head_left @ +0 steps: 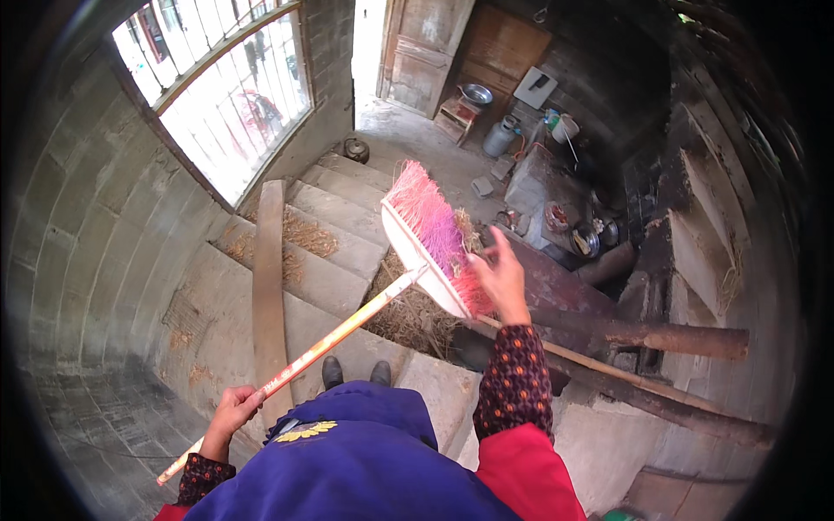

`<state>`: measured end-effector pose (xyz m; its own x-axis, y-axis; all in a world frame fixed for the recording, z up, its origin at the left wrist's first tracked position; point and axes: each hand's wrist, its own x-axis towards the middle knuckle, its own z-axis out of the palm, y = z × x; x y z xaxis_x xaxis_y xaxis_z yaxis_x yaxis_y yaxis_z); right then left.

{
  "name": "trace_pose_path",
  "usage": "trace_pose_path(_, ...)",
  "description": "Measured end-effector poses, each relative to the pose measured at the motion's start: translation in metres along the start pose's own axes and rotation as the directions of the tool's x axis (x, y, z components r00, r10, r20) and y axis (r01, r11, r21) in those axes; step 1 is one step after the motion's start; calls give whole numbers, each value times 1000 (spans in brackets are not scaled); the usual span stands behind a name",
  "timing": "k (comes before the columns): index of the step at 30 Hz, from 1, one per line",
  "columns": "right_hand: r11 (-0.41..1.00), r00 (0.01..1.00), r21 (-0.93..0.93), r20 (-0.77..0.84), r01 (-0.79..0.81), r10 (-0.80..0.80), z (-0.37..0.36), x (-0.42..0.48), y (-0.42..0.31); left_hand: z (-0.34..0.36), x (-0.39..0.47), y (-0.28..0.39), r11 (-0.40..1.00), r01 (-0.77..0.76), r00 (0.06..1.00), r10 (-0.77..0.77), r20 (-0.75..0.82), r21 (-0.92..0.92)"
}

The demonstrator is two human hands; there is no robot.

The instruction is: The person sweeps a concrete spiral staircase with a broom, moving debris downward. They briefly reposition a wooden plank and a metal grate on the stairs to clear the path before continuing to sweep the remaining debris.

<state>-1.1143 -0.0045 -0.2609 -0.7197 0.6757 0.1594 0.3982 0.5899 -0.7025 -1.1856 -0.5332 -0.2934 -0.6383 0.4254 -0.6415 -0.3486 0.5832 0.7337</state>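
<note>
My left hand (233, 410) is closed around the orange and white handle of a broom (339, 333), near its lower end. The broom's head is raised in front of me, its pink and purple bristles (433, 225) pointing up and to the right. Bits of dry straw (466, 228) cling along the bristles. Close beside the right end of the bristles is my right hand (503, 280), fingers spread and slightly blurred; nothing shows in its grasp. Beneath the broom's head lies a heap of dry straw (417, 319).
Concrete steps (339, 241) descend ahead, with wood shavings (309, 236) on them. A long plank (268, 280) lies across the steps. Wooden poles (677, 338) extend at right. Below stand a gas cylinder (500, 137), a metal basin (476, 95) on a wooden stool, and a kettle (356, 150).
</note>
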Motion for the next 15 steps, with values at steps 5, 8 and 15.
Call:
trace_pose_path(5,969,992,-228,-56,97,-112,-2,28,67,-7,-10,10,1000,-2,1000,2,10,4)
trace_pose_path(8,937,964,-349,-247,9,-101,-43,34,114,-29,-22,-10,1000,14,1000,-15,-27,-28)
trace_pose_path(15,828,986,-537,-60,-161,153,-77,11,77,-49,-36,-1,997,-10,993,18,-114,74)
